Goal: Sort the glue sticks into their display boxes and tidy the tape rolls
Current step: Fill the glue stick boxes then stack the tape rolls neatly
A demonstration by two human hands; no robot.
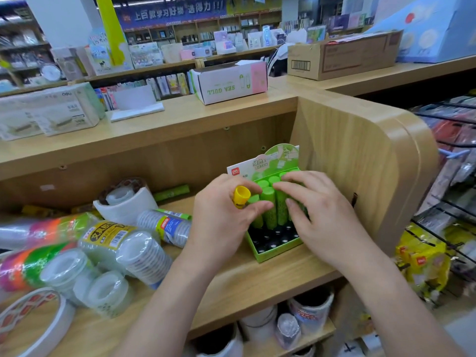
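sorting of glue sticks is the step in hand. the left hand [221,220] pinches a yellow-capped glue stick [241,197] between thumb and curled fingers [257,208], cap up. it sits just left of the upright green plastic glue sticks [269,207] that fill the back rows of the green cardboard display box [270,255]. the right hand [322,217] lies over those sticks, its fingers [296,181] spread across the caps and the thumb against one stick's side. whether it grips one or only steadies them i cannot tell. below both sets of fingers, the box's front rows of black sockets [273,237] stand unfilled. the yellow stick looks out of place among the green. so the next move, as i judge it, calls for carrying it to its own box, which is not in view, or setting it aside. left of the left fingers, clear tape rolls in plastic sleeves [128,243] lie jumbled on the wooden shelf [257,279], with one loose green glue stick [172,193] behind them, not yet tidied.
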